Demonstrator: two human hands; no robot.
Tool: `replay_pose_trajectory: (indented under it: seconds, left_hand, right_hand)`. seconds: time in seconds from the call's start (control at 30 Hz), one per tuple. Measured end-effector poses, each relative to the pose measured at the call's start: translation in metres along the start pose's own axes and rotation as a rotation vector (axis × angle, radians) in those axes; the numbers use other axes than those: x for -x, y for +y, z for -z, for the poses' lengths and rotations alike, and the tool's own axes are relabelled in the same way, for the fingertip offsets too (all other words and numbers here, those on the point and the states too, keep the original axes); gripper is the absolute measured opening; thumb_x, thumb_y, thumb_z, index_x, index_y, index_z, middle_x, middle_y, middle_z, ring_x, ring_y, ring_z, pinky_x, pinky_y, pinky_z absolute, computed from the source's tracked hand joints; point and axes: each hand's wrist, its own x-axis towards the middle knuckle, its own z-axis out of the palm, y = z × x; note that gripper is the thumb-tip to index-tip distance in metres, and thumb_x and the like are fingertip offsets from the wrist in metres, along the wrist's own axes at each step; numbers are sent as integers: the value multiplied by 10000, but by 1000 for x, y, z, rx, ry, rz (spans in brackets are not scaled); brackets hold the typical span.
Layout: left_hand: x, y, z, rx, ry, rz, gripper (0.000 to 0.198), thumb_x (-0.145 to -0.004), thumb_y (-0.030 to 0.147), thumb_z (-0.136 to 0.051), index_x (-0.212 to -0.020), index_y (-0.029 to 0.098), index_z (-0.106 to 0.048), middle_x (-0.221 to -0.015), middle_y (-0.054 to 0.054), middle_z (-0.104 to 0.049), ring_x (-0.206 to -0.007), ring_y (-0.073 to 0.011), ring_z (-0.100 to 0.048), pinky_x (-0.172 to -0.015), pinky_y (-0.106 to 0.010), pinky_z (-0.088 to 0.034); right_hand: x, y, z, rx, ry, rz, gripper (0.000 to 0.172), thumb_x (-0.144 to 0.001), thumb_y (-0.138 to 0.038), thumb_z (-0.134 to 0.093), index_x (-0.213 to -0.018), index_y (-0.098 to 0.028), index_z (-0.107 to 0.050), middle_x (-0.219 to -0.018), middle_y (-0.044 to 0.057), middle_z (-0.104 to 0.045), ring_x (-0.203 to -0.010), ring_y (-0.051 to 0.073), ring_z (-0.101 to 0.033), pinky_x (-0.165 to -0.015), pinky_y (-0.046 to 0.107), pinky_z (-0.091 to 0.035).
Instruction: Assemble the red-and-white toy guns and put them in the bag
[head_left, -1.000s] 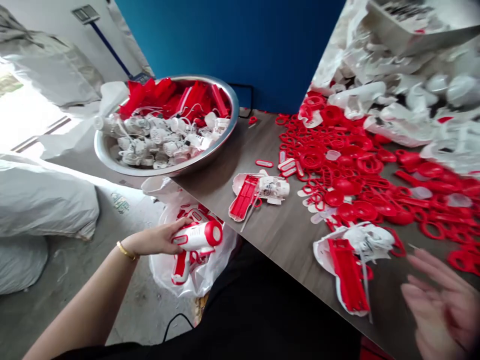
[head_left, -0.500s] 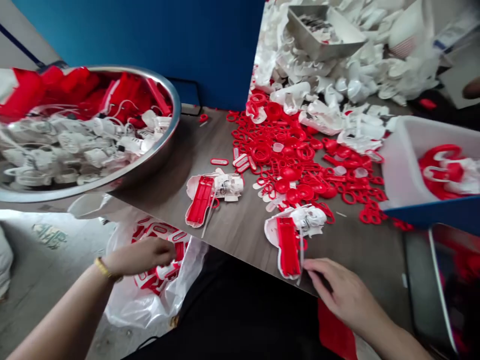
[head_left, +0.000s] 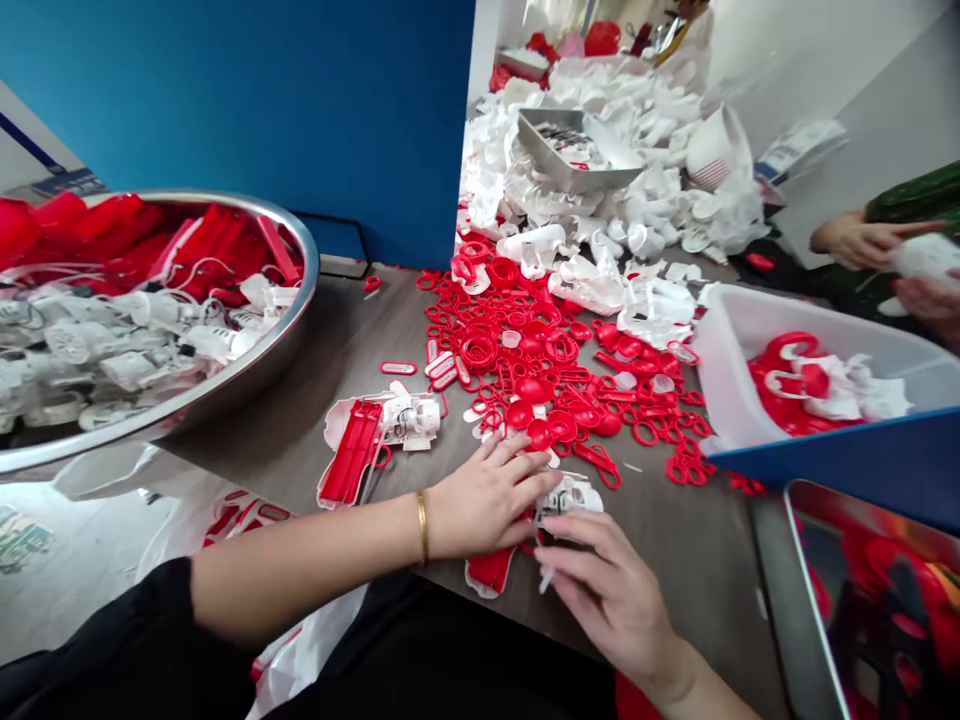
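White plastic housing point(head_left: 571, 497) lies on the wood-grain table point(head_left: 697, 550) between my hands: left hand point(head_left: 487, 497) spread beside it, right hand point(head_left: 607, 600) pinching a thin white plastic stick point(head_left: 546, 581).

Left hand point(head_left: 491, 497) spread over a red plastic shell point(head_left: 489, 572), fingertips reaching a white plastic housing point(head_left: 571, 497); right hand point(head_left: 609, 592) just below, fingers against the same housing; gold bangle point(head_left: 422, 527) on the left wrist; just left of the left hand, a split white-and-red plastic casing point(head_left: 352, 450); beyond, loose red plastic rings point(head_left: 495, 345); farther left, a steel bowl point(head_left: 300, 290); to the right, a white plastic tub point(head_left: 720, 370).
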Motion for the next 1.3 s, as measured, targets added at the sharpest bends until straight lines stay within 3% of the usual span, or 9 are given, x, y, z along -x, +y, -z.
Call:
replay_pose_trajectory:
  seconds: [0.2, 0.27, 0.4, 0.6, 0.77, 0.83, 1.0, 1.1, 1.3]
  left_hand:
    - [-101, -23, 62, -122, -8, 42, 348, -931, 305, -483, -1237, 163, -570, -1198, -103, -621, -1125, -235, -551, -1002, -393, -402]
    - [-145, -41, 72, -292, -11, 277, 340, -950, 240, -430, -1265, 207, -554, -1279, -84, -579, -1170, -213, -521, -987, -357, -405]
    - [-182, -82, 73, -402, -57, 588, 331, -888, 133, -450, -1150, 23, -619, -1207, -276, -592, -1142, -365, -537, -881, -497, -441]
    - [-152, -107, 73, -431, -136, 603, 252, -839, 106, -505, -1017, 64, -680, -1093, -227, -666, -1047, -334, -617, -899, -475, -436]
    - [-110, -68, 87, -367, 70, 529, 294, -865, 186, -530, -1148, 123, -577, -1167, -158, -631, -1122, -295, -566, -958, -474, -421]
    - [-82, -37, 82, 147, 262, 443, 234, -899, 245, -512, -1106, 154, -570, -1062, -94, -655, -881, -183, -643, -811, -346, -512]
    - [-18, 24, 40, 1386, 250, 471, 224, -888, 273, -600, -1093, 192, -561, -900, -20, -649, -678, -86, -641, -596, -187, -515]
    - [-1, 31, 21, 1645, 378, 488, 150, -835, 210, -678, -972, 192, -618, -1061, -18, -631, -749, -61, -629, -686, -179, -530]
    - [7, 26, 15, 1695, 368, 496, 298, -781, 188, -741, -1058, 183, -631, -972, -29, -654, -814, -100, -625, -752, -220, -525]
  right_hand:
    - [-23, 14, 3, 158, 201, -200, 238, -856, -147, -593, -1069, -240, -645, -878, 27, -728, -789, 185, -678, -740, 344, -535]
    - [-25, 13, 0, 142, 192, -171, 203, -853, -148, -592, -1022, -239, -657, -886, 22, -734, -829, 191, -677, -767, 363, -525]
    - [-22, 8, -3, 55, 248, -209, 220, -851, -137, -580, -1028, -243, -655, -924, 34, -726, -887, 200, -674, -790, 380, -529]
    - [-34, 21, 5, -13, 182, -194, 225, -865, -140, -562, -1049, -243, -642, -841, 14, -725, -754, 174, -674, -749, 364, -522]
    - [-47, 33, 5, -3, 164, -317, 59, -844, -211, -612, -857, -230, -666, -763, 0, -715, -698, 168, -669, -680, 323, -530]
    - [-48, 31, 4, -84, 300, -359, 73, -844, -195, -620, -897, -234, -654, -815, -2, -708, -735, 151, -666, -684, 291, -533]
    - [-51, 16, 6, -211, 332, -259, 160, -839, -131, -609, -947, -243, -647, -864, -9, -674, -785, 126, -642, -710, 259, -525]
    - [-50, 10, 9, -209, 244, -262, 147, -832, -137, -604, -935, -234, -643, -831, -11, -656, -739, 119, -633, -663, 245, -527]
    - [-48, 0, 11, -75, 175, -210, 88, -812, -152, -630, -861, -225, -621, -800, -8, -677, -716, 128, -658, -638, 238, -537]
